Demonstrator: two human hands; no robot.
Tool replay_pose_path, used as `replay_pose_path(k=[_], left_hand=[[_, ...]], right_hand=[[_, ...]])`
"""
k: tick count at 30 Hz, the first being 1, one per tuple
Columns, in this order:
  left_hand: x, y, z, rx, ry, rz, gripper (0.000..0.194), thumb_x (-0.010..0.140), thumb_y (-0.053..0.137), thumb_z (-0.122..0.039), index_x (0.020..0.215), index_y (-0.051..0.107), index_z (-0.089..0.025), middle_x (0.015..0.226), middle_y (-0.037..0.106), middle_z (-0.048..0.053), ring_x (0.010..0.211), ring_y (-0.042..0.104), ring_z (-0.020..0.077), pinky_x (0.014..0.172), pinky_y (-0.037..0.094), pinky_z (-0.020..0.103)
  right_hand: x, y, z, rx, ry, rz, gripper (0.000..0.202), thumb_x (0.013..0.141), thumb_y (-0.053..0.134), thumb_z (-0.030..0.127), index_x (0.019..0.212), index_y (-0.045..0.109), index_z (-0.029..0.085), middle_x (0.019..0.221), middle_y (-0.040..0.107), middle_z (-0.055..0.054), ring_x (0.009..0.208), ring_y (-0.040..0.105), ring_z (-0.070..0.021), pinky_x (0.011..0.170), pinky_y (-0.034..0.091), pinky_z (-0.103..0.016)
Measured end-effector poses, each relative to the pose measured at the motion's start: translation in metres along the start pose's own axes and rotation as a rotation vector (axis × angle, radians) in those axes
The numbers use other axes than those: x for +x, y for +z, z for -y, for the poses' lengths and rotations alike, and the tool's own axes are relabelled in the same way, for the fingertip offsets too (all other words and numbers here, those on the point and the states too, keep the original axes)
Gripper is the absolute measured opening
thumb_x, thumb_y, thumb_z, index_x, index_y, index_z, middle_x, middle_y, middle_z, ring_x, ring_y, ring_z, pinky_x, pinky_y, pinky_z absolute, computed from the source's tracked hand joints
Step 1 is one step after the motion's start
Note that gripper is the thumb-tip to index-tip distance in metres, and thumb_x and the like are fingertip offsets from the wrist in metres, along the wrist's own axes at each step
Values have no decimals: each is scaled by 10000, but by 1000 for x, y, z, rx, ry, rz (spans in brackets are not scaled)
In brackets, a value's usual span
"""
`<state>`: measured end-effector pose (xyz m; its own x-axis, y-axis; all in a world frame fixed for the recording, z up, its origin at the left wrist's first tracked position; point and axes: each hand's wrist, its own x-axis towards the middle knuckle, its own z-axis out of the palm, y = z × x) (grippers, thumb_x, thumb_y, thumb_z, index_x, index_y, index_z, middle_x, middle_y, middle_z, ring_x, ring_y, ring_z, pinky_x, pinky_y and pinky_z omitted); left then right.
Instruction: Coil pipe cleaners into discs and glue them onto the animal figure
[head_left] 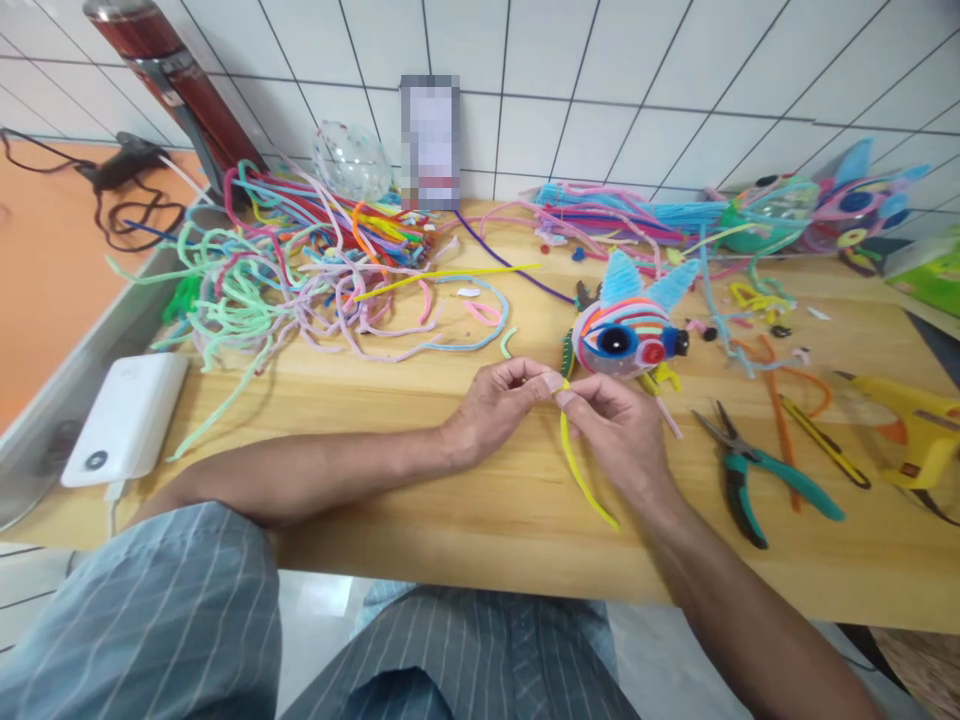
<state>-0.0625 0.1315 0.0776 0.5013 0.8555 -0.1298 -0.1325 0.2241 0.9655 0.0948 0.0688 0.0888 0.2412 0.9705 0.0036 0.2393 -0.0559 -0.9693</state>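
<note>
Bright, even light, soft shadows on the tabletop (405, 520), glare on the floor (324, 598), slight blur, pixelated screen (430, 140).

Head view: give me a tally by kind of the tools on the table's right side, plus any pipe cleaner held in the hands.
Pliers: 1
Knife: 1
Glue gun: 1
Yellow pipe cleaner, held: 1
Total: 4

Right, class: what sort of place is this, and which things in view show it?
Probably a craft workspace, though whether at home or in a workshop I can't tell. The fuzzy yellow stem in the person's fingers, the striped animal figure and the yellow glue gun suggest it.
</note>
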Motion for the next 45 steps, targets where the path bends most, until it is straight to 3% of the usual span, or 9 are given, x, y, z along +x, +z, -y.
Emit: replay_pose_path(k=[5,10,12,21,27,33,41,45], left_hand=[[11,-10,-4,90,-37,147,494,891,697,-643,778,638,-166,597,430,-66,579,351,80,566,297,248],[26,-22,-20,276,27,363,422,815,804,-556,847,717,-145,770,653,-6,705,539,105,671,415,241],[27,-24,-23,313,15,398,395,804,815,-524,834,727,-141,781,685,9,722,573,117,695,443,248],[18,-15,-4,155,69,131,464,779,837,-587,815,742,-134,786,721,19,735,591,119,759,488,257],[11,-4,10,43,119,26,500,777,836,-622,814,720,-138,775,684,5,737,568,115,755,485,262],[10,-7,14,92,138,95,390,864,767,-531,858,723,-143,832,705,14,779,590,123,792,479,269],[29,-25,-16,385,115,399,275,899,715,-412,861,714,-140,752,651,-13,671,518,96,647,398,232],[29,-26,-19,549,188,388,173,916,657,-297,836,696,-149,715,631,-24,672,521,96,659,402,227]], right_hand=[[1,-5,3,-30,-4,11,222,817,732,357,679,632,216,579,516,44,546,424,-108,550,354,-272],[-2,-8,2,-79,17,18,215,810,734,357,695,625,211,601,532,37,557,432,-105,528,322,-258],[-3,-8,1,-133,2,35,198,821,730,344,712,634,209,616,562,31,570,462,-110,537,340,-257],[-1,-9,-2,-153,-41,-7,260,865,732,435,783,712,190,629,600,18,567,469,-111,534,356,-254],[0,-4,-4,-101,-56,-44,229,854,733,395,754,693,192,627,589,24,556,470,-105,537,357,-253],[0,-5,-3,-119,-53,-52,203,836,737,352,727,664,197,580,532,43,530,428,-95,510,317,-246],[0,-10,0,-169,-6,34,176,820,711,332,722,646,202,602,578,32,539,473,-101,510,351,-238],[2,-12,-3,-244,-37,65,189,838,708,368,763,690,196,641,659,5,565,545,-121,539,399,-251]])
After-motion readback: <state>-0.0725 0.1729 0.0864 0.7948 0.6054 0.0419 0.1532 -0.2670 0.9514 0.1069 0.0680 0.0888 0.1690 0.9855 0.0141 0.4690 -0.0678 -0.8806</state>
